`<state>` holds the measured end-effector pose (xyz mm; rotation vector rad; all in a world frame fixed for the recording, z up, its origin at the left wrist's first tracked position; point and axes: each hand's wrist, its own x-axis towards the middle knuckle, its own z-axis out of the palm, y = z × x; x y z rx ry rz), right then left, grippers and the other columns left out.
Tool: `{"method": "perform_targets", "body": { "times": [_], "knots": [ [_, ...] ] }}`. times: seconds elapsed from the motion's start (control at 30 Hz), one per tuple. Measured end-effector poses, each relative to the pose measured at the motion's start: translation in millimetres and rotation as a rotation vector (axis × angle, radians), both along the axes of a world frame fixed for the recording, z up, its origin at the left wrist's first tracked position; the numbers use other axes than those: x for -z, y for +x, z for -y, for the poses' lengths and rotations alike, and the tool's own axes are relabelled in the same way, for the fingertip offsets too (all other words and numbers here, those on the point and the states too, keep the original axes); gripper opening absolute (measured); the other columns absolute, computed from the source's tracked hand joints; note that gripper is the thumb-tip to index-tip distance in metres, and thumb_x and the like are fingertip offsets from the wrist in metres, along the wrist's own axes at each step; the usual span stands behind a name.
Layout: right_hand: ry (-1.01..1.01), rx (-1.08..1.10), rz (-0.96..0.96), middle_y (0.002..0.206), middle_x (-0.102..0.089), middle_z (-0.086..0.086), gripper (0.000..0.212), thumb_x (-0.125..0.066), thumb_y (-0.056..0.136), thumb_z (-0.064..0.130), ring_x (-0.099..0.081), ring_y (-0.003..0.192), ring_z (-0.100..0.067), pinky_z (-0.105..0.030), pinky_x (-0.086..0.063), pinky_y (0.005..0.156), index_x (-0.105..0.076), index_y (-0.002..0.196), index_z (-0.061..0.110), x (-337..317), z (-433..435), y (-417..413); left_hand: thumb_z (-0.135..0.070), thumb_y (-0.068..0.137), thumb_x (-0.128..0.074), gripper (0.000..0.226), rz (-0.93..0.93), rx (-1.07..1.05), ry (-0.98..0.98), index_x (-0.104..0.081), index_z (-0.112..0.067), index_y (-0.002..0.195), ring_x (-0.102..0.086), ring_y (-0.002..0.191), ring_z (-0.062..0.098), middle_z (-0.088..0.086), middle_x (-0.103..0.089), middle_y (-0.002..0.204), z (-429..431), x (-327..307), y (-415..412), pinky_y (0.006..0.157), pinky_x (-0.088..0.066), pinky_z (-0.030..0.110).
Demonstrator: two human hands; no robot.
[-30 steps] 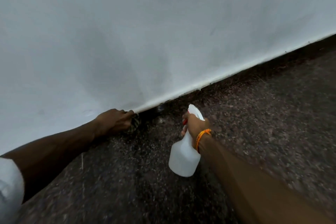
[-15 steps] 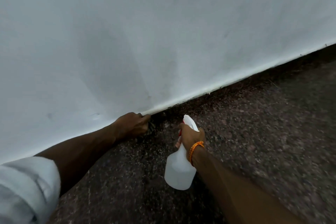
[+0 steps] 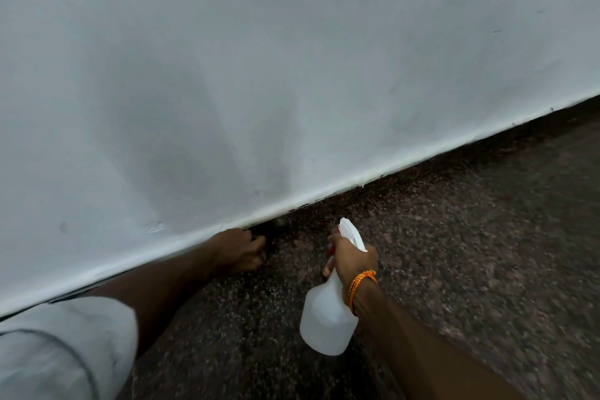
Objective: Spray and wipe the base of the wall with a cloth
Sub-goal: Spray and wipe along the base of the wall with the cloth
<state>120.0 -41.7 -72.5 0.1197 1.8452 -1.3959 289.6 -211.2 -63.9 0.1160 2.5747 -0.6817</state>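
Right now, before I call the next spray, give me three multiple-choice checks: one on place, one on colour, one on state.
1. Where is the left hand?
A. At the foot of the wall
B. High up the wall
C. In the air, touching nothing

2. What colour is the band on the right wrist?
A. Blue
B. Orange
C. Green

3. How is the bottle?
A. Lying down, let go
B. Standing alone, untouched
C. Gripped by the right hand

Answers:
1 A: the left hand sits where the wall meets the floor, fingers curled on the dark cloth.
2 B: the band shows bright orange against the wrist.
3 C: the right hand wraps the bottle's neck, with the nozzle pointing toward the wall.
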Motion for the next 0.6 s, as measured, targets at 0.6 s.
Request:
{"method": "perform_targets", "body": {
  "times": [0.6],
  "knots": [
    [-0.074, -0.098, 0.047, 0.044, -0.056, -0.013, 0.020, -0.068, 0.085, 0.015, -0.051, 0.037, -0.024, -0.033, -0.050, 0.049, -0.073, 0.097, 0.000, -22.2, 12.8, 11.1, -0.040, 0.080, -0.018, 0.062, 0.032, -0.166, 0.060, -0.067, -0.005, 0.096, -0.065, 0.072, 0.024, 0.013, -0.068, 0.095, -7.4, -3.4, 19.5, 0.058, -0.045, 0.026]
  ]
}}
